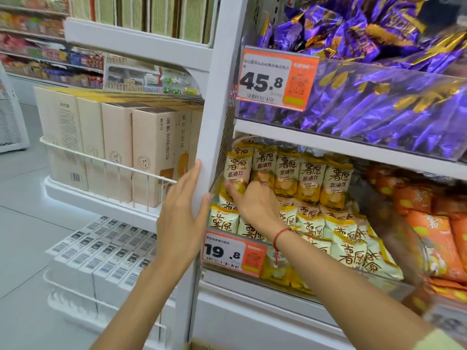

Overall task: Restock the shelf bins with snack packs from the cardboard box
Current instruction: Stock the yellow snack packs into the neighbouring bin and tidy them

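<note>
Two hands: left (pixel 182 218) on shelf post (pixel 214 127), right (pixel 255 205) gripping yellow snack pack (pixel 237 170).

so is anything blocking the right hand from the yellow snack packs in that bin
Nothing visible does. The right hand is already inside the bin, its fingers gripping the leftmost upright yellow pack. The left hand rests on the white shelf post, beside the bin.

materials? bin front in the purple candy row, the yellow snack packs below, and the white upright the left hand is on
Bin front: looks like clear rigid plastic, glossy; wrappers show through, with glare.
Yellow snack packs: likely printed plastic film, slightly shiny, crimped tops.
White upright: smooth, matte white, probably painted metal, though plastic can't be ruled out. The left hand rests flat on it.
</note>
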Demonstrator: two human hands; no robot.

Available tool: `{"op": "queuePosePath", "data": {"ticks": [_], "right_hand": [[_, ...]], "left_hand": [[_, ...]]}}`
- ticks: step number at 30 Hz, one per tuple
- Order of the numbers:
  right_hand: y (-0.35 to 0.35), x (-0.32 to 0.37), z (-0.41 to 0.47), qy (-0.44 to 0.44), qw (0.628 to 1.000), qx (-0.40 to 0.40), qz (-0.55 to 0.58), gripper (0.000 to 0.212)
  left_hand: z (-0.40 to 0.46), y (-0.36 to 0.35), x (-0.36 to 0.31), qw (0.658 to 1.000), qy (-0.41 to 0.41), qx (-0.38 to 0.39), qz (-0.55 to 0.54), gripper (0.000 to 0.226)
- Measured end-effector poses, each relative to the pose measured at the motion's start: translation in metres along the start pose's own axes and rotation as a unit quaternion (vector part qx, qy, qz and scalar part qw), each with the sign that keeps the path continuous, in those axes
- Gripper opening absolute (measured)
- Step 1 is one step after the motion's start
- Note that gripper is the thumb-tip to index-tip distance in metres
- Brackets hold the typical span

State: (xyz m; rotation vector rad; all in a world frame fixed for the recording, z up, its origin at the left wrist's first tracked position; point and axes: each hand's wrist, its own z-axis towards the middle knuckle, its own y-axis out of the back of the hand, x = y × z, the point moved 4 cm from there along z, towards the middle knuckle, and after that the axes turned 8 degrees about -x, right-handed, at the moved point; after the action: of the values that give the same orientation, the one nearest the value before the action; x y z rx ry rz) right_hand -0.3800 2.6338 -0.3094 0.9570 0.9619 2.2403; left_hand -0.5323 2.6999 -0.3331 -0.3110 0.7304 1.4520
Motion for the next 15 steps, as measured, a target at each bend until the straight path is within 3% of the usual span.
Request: {"op": "queuePosePath", "data": {"ticks": [3, 5, 8, 10, 13, 15], "right_hand": [[0.003, -0.002, 0.0, 0.003, 0.999, 0.039, -0.016, 0.07], [0.018, -0.001, -0.001, 0.03, 0.999, -0.015, -0.005, 0.065], [0.036, 0.006, -0.009, 0.221, 0.965, -0.14, -0.01, 0.049], [0.03, 0.004, -0.006, 0.282, 0.955, -0.083, -0.026, 0.056], [0.01, -0.009, 0.0, 0.224, 0.971, 0.085, 0.011, 0.059], [0.005, -0.011, 0.001, 0.216, 0.971, 0.101, 0.018, 0.059]], "left_hand": [[-0.002, 0.001, -0.001, 1.0, 0.003, 0.002, -0.005, 0.059], [-0.001, 0.001, -0.001, 1.0, 0.005, 0.007, -0.002, 0.059], [-0.002, 0.001, -0.002, 1.0, 0.003, 0.009, 0.002, 0.06], [-0.001, 0.001, -0.002, 1.0, 0.002, 0.007, 0.007, 0.059], [-0.001, 0.002, -0.001, 1.0, 0.0, 0.006, 0.017, 0.058], [-0.001, 0.001, -0.001, 1.0, -0.004, 0.006, 0.023, 0.058]]}}
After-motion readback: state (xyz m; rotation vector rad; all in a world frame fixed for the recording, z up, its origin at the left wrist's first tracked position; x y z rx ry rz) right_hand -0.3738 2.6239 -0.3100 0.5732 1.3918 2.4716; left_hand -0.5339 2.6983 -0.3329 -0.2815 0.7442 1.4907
